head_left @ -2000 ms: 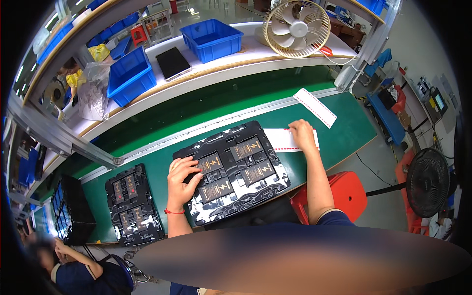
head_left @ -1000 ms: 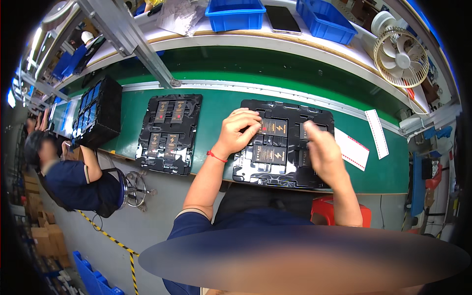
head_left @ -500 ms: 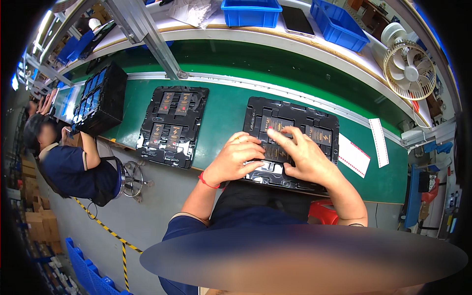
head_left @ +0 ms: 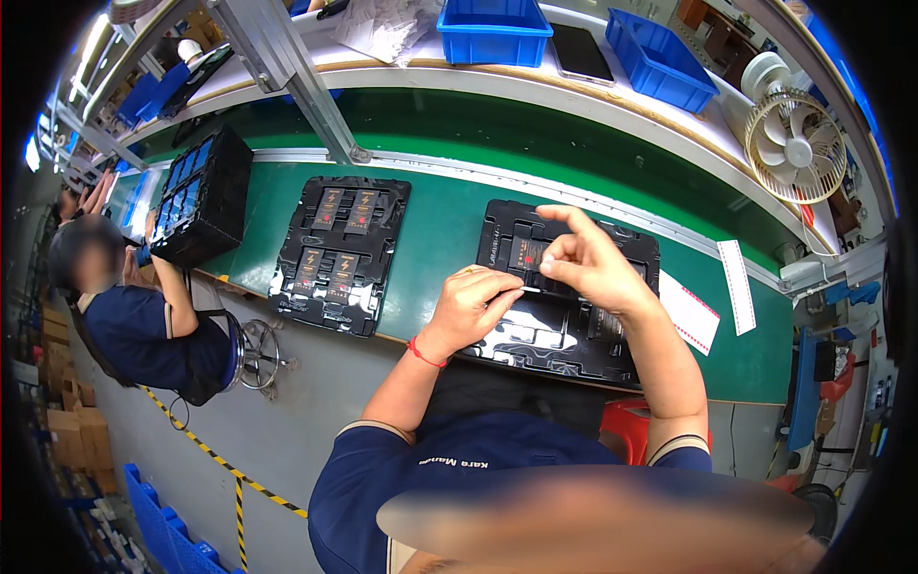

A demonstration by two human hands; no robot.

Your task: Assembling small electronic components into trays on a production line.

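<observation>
In front of me a black plastic tray [head_left: 555, 359] lies on the green bench, holding flat black batteries [head_left: 526, 253] with gold print and small red marks. My left hand [head_left: 475, 308] is closed over the tray's left side, thumb and fingers pinching a thin flat battery [head_left: 532, 289] seen nearly edge-on, its edge pale. My right hand [head_left: 595, 263] hovers above the tray's middle, index finger raised and bent, thumb and another finger pressed together. Whatever lies in that pinch is too small to see. Part of the tray is hidden beneath both hands.
A second tray with batteries [head_left: 342, 253] lies to the left, beyond it a stack of black trays [head_left: 206, 196] near a seated person [head_left: 143, 316]. White label sheets [head_left: 690, 314] lie right. Blue bins [head_left: 494, 33], a phone [head_left: 581, 53] and a fan [head_left: 797, 148] occupy the shelf.
The battery from the tray's near-left slot is now lifted and tilted in my left hand. My right hand has risen away from it, its spread fingers now drawn into a pinch.
</observation>
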